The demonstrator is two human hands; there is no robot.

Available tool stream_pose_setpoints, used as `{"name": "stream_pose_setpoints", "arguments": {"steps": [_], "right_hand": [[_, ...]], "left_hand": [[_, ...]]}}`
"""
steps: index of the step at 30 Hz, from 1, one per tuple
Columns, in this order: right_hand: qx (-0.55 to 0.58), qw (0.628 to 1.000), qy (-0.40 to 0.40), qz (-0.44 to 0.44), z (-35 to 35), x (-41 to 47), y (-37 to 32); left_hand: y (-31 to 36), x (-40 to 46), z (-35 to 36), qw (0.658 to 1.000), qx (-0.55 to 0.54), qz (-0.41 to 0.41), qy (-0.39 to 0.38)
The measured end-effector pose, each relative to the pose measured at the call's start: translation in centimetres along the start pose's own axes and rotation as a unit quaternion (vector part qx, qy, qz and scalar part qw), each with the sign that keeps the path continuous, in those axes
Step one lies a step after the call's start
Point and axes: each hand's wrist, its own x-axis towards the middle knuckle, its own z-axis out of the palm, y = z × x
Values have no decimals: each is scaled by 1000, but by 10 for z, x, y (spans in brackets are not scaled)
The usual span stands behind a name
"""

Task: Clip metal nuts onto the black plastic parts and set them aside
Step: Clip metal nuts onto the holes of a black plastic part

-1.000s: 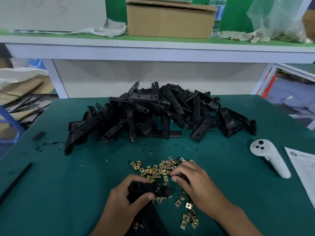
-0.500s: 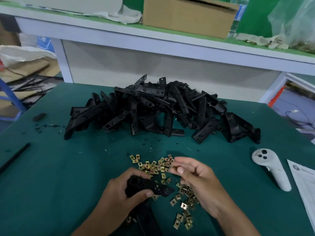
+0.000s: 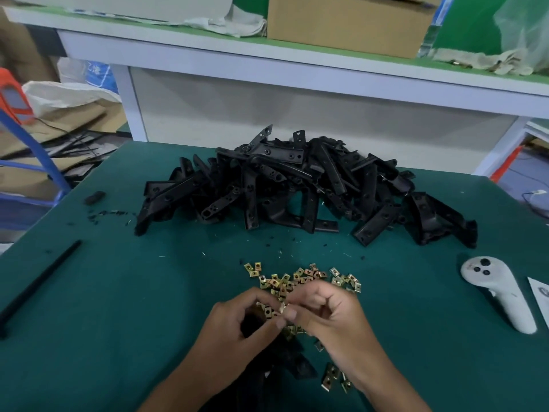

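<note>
A big pile of black plastic parts [image 3: 297,188] lies at the back of the green table [image 3: 118,307]. Several brass-coloured metal nuts [image 3: 300,278] are scattered in front of it, with a few more [image 3: 331,379] near my right wrist. My left hand [image 3: 237,325] grips one black plastic part [image 3: 252,322], whose long end [image 3: 297,361] runs down under my hands. My right hand [image 3: 329,316] pinches a single metal nut [image 3: 282,307] right at the top end of that part, fingertips of both hands meeting there.
A white handheld controller [image 3: 499,292] lies at the right, with a sheet of paper [image 3: 540,295] beside it. A thin black rod [image 3: 38,286] lies at the left edge. Black crumbs [image 3: 110,215] and a small black block [image 3: 95,197] sit far left. A shelf with a cardboard box [image 3: 347,22] is behind.
My right hand lifted a nut out of the heap and brought it left to the part. My left hand raised the part's end to meet it. The view tilted down and nearer.
</note>
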Motion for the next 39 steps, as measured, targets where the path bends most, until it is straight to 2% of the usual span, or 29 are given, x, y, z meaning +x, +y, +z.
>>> {"name": "stream_pose_setpoints", "arguments": {"steps": [6,11,17,24,28,35,39], "right_hand": [[-18,999,-30,-17,-3,-1,2],[-43,998,-51,-20,-6,-3,5],[-57,997,-32,-38,-5,-3,9],[-64,995,-33,-68,-8,-2,10],[-11,998,-10,-61,-6,-3,12],[-16,997,-25,-75,-4,-3,14],[-34,995,1,-97,-6,0,20]], "left_hand": [[-5,-1,-1,1000,-9,1,-13],[-6,1,-3,997,-66,-2,-36],[-6,0,-5,992,-115,-16,-46],[-4,3,-8,983,-147,-27,-107],[-1,-1,-5,992,-105,-22,-72],[0,-3,-1,996,-78,-26,-23],[-2,0,-2,996,-82,-26,-14]]}}
